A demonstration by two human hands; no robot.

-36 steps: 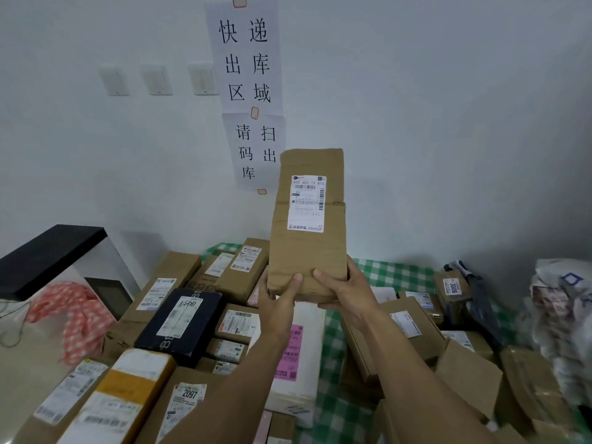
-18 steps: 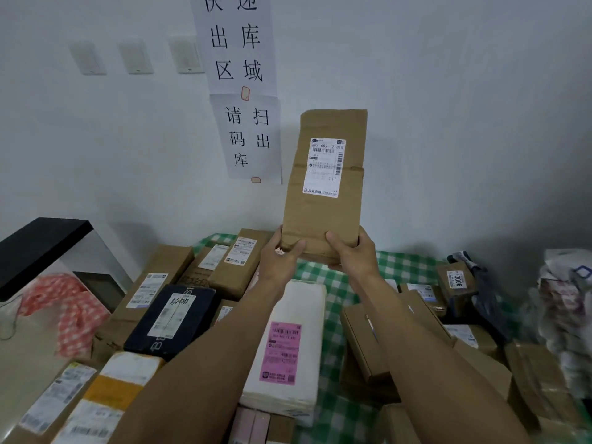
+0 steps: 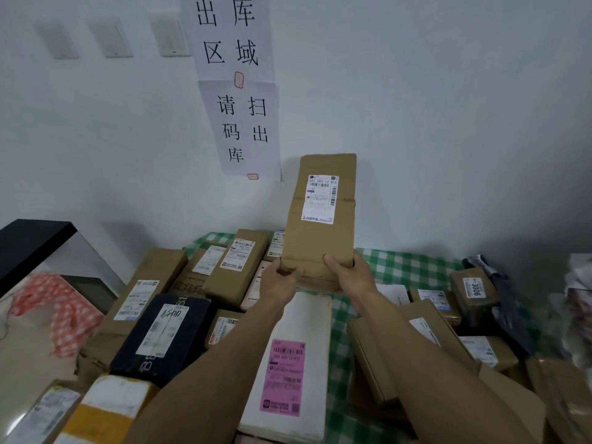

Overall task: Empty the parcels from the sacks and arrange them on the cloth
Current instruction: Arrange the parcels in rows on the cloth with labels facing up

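A tall brown cardboard parcel (image 3: 320,238) with a white label stands upright near the wall, over the far part of the green checked cloth (image 3: 403,267). My left hand (image 3: 282,280) grips its lower left corner and my right hand (image 3: 350,274) grips its lower right edge. Below my arms lies a white parcel with a pink label (image 3: 294,363). Several brown boxes (image 3: 237,264) and a dark blue box (image 3: 163,331) are laid in rows on the left. The held parcel's bottom edge is hidden by my hands.
More brown boxes (image 3: 429,331) crowd the cloth on the right, one marked 3006 (image 3: 472,288). A crumpled sack (image 3: 576,315) sits at the far right edge. At left stand a black-topped cabinet (image 3: 35,238) and a red checked cloth (image 3: 61,312). Paper signs (image 3: 240,123) hang on the wall.
Both hands have carried the brown parcel forward and down toward the far edge of the cloth, still upright. The view has tipped lower.
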